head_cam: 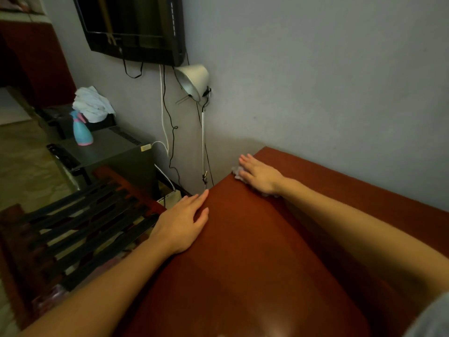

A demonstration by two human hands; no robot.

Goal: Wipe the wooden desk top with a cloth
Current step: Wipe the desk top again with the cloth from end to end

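The cloth [237,171] lies at the far left corner of the desk top [243,263], just short of the wall [328,81]. It is pinned under the right hand [260,176]. That hand is not clenched: its fingers lie straight and flat, pressing the cloth down, and only pale scraps show past the fingertips and by the wrist. The fingers point far and left, so the cloth has about run out of wood that way — the desk's left edge is right at the fingertips and the wall is just beyond.

The left hand [184,220] rests palm down with fingers spread flat on the desk's left edge, nearer to the person. It holds nothing and looks to be a brace. It is well apart from the cloth, so the right hand is plainly the working one.

Open room lies to the right along the wall and back towards the person, where the top is bare wood. Judging by that, the next stroke should pull right or near, not push further out. Off the corner hang a lamp [194,81] on its thin arm and loose cables [170,132]. A stroke overshooting the edge could snag them.
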